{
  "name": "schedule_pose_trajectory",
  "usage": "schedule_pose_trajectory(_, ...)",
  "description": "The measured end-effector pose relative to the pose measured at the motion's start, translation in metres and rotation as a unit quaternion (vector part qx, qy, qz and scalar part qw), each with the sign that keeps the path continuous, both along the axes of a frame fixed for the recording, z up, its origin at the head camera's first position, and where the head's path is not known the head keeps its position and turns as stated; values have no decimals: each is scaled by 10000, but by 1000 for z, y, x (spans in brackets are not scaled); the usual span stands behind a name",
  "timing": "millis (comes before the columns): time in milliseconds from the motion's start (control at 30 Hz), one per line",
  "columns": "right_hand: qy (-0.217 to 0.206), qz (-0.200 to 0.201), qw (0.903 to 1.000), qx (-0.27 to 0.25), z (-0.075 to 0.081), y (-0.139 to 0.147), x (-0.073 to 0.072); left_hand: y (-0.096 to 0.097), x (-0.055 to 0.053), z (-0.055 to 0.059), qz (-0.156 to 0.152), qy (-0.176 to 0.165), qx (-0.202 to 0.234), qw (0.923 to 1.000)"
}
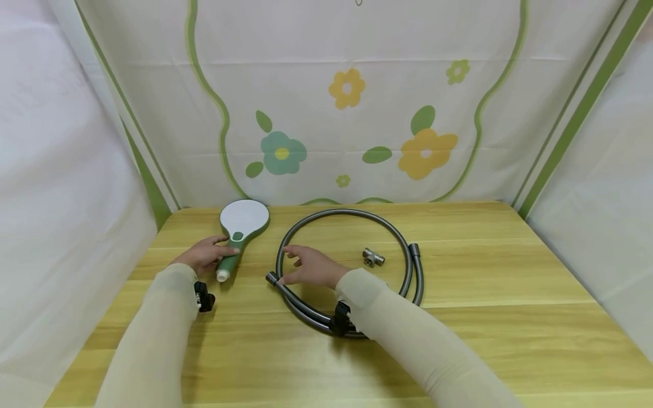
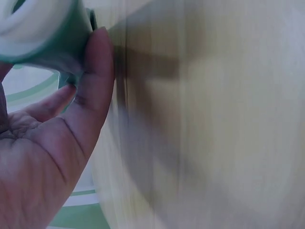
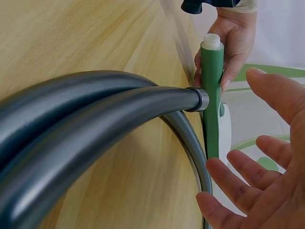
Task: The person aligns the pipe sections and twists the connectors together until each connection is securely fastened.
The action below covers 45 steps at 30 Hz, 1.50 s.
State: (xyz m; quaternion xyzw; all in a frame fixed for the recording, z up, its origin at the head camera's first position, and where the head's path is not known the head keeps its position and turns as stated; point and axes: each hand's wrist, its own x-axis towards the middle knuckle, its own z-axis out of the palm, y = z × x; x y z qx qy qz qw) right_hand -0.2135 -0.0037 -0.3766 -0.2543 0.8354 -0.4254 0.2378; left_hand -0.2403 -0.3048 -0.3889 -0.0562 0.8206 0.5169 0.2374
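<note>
A green and white hand shower head (image 1: 245,219) lies at the left of the table, its round white face up and its threaded handle end toward me. My left hand (image 1: 206,254) holds it by the green handle (image 3: 212,100), thumb on one side and fingers on the other. Right of it, a coiled grey shower hose (image 1: 352,212) lies with one end nut (image 1: 271,277) pointing left. Over the coil's left side, my right hand (image 1: 315,267) hovers close by that nut. The right wrist view shows its fingers (image 3: 236,183) spread and relaxed, holding nothing.
A small metal tee fitting (image 1: 373,258) sits inside the coil's right part. The hose's other end nut (image 1: 415,249) lies at the coil's right. White fabric walls with printed flowers (image 1: 347,89) enclose the wooden table (image 1: 500,266) at the back and sides.
</note>
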Motion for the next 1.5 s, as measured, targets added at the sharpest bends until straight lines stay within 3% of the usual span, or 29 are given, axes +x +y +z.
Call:
schedule_pose_trajectory(233,-146,-20,9999,33,-4,-3,-2,-4,-4,-4,-171,89,42,9998)
schedule_pose_trajectory(933,-119,-15,9985,543,-16,-17,-4,6,-2,-6,54,-124,-34,9999)
schedule_pose_trajectory(1500,108,128,9968,783,-21,-24,-6,6,-4,-8,154,-285,429,9986)
